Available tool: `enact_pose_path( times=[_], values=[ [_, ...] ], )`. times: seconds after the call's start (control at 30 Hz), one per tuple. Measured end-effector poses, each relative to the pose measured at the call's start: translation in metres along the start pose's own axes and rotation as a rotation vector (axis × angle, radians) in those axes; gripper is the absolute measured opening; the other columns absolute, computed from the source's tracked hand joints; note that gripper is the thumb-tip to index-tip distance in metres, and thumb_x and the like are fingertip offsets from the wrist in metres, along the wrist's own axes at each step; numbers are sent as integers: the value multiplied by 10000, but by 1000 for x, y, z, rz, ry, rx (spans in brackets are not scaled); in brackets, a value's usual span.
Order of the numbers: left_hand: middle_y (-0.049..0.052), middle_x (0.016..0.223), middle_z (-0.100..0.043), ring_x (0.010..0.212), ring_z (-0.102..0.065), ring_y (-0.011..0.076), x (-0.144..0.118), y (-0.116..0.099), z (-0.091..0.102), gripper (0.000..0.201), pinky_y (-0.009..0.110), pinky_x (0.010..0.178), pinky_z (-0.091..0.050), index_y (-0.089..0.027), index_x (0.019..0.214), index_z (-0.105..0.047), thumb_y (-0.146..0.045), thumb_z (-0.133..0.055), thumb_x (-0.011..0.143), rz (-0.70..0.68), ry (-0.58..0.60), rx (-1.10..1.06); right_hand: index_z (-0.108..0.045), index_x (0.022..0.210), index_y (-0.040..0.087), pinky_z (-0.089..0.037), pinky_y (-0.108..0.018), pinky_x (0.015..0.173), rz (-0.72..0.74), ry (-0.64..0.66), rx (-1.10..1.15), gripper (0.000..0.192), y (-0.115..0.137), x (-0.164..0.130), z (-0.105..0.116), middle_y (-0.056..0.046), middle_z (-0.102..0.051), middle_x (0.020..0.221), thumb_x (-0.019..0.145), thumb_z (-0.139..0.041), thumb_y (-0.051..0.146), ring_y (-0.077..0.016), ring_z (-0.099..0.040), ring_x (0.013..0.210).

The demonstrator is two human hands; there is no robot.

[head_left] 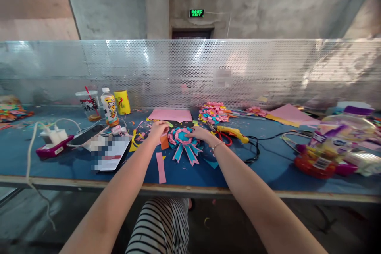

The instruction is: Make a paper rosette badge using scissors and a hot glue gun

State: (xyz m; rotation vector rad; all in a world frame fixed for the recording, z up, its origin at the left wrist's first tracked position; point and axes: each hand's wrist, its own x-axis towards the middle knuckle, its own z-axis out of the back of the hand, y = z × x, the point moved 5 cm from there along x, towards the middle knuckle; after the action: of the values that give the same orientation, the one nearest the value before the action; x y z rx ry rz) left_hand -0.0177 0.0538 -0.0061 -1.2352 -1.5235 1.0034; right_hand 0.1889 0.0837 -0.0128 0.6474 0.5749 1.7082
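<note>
A pink and blue paper rosette (182,135) with pointed ribbon tails lies on the blue table in front of me. My right hand (201,133) pinches its upper right edge. To its left, my left hand (160,128) is closed, with a small light-green paper piece (170,124) sticking out at the fingertips. Beside the rosette are an orange paper piece (164,141) and a pink paper strip (161,168). Behind the hands lies a pink paper sheet (171,114).
A yellow glue gun (235,133) and scissors (225,139) lie right of my right hand. At left stand a drink bottle (109,107), a yellow can (122,102), a plastic cup (89,105) and a power strip (55,149). A large plastic jar (317,158) stands at right.
</note>
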Motion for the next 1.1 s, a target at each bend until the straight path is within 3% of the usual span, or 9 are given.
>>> enact_pose_path(
  times=[0.2, 0.47, 0.63, 0.87, 1.1],
  values=[
    [-17, 503, -562, 479, -502, 70, 0, -3, 4, 125, 209, 521, -401, -137, 588, -605, -175, -678, 494, -33, -28, -20, -556, 917, 166, -450, -269, 641, 62, -69, 93, 525, 6, -12, 6, -22, -553, 838, 474, -758, 363, -162, -529, 764],
    [-17, 574, -571, 533, -512, 66, -14, -25, -9, 213, 193, 522, -390, -140, 637, -610, -233, -726, 485, -131, 38, -164, -441, 942, 230, -478, -229, 574, 278, 14, 571, 513, 29, -31, 14, 40, -501, 821, 528, -738, 287, -99, -524, 691],
    [-14, 593, -587, 579, -548, 85, -24, -38, -19, 207, 221, 592, -429, -153, 630, -594, -238, -724, 493, -171, 112, -218, -448, 1005, 258, -506, -246, 624, 338, -106, 638, 546, 38, -39, 28, 7, -532, 931, 547, -742, 297, -125, -542, 782],
    [-11, 597, -602, 554, -555, 94, -26, -40, -21, 192, 241, 588, -446, -157, 646, -594, -267, -706, 537, -230, 108, -147, -462, 1038, 297, -521, -266, 673, 421, -154, 778, 537, 42, -43, 37, 12, -533, 1033, 573, -728, 324, -129, -565, 815],
    [5, 617, -629, 581, -577, 112, -26, -39, -22, 178, 265, 622, -471, -155, 669, -627, -278, -697, 560, -311, 83, -94, -424, 1028, 306, -530, -311, 706, 447, -108, 863, 553, 51, -51, 43, 31, -551, 914, 569, -732, 306, -128, -575, 763]
  ],
)
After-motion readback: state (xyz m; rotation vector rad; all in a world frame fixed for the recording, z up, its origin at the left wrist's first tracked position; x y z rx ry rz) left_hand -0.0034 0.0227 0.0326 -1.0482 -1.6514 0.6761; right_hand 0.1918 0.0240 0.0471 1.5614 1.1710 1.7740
